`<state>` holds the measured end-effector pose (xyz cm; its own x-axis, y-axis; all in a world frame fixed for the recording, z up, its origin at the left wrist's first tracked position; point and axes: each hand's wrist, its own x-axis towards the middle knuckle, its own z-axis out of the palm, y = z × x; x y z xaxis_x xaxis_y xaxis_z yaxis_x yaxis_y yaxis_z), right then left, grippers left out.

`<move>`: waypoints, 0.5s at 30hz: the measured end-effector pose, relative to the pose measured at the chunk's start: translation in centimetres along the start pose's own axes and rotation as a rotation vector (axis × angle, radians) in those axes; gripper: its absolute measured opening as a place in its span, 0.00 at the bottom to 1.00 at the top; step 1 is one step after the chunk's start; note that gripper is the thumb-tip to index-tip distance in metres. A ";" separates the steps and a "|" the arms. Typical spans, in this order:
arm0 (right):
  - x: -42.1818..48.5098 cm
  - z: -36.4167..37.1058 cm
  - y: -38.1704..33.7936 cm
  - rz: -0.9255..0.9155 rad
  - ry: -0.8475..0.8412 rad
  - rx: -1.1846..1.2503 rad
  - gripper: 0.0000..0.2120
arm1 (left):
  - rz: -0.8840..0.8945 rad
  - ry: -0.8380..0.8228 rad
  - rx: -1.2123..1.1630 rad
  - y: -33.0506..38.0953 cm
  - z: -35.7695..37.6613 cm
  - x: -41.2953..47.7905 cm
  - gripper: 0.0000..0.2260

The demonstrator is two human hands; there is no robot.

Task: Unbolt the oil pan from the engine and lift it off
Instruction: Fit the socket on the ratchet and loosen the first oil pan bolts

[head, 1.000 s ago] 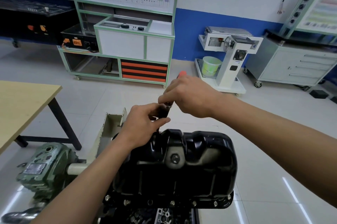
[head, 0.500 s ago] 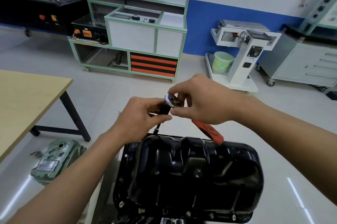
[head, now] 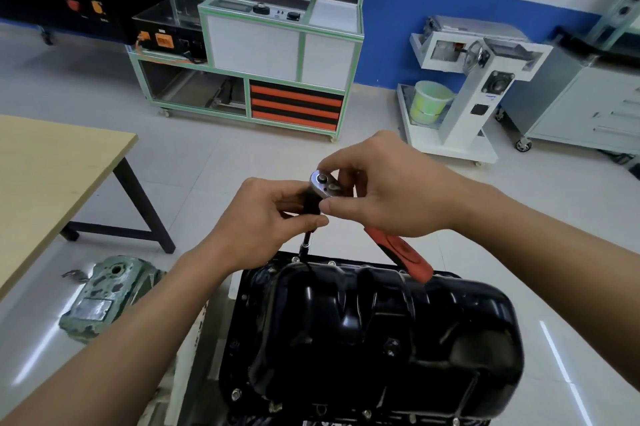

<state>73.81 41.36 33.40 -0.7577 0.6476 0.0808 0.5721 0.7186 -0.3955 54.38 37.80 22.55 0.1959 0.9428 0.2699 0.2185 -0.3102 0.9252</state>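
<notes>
The glossy black pressed-steel oil pan point(head: 374, 332) is seen seated on the engine, of which only a sliver is visible at the bottom edge of the view, so the lift-off is judged not yet begun. Small silver flange bolts point(head: 236, 392) can be made out along the near rim and at least one more on the far rim, which suggests that most of the unbolting remains; whether any have already been taken out cannot be told, since parts of the flange are hidden or blurred. A chrome-headed ratchet wrench point(head: 323, 183) with a red-orange handle is held above the far left corner of the pan, and a slim black extension bar point(head: 306, 245) is run down from it to the flange there, so one far-side bolt is judged to be the one in hand. The left hand point(head: 263, 217) is curled round the upper part of the extension bar, thumb and fingers closed on it. The right hand point(head: 391, 190) is set over the ratchet wrench, its thumb and fingertips pinching the chrome head, while the handle juts out free below the palm. A worn green cast-metal gearbox point(head: 107, 294) is left on the floor beside a pale wooden table point(head: 41, 176).
</notes>
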 end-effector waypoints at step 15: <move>-2.0 3.8 -2.6 0.085 -0.031 -0.008 0.04 | 0.123 0.201 0.137 -0.9 1.3 -3.1 0.08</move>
<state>72.68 37.22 30.82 -0.7157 0.6982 0.0184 0.6371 0.6634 -0.3923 54.79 35.01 20.50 0.0377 0.8981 0.4381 0.3348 -0.4245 0.8413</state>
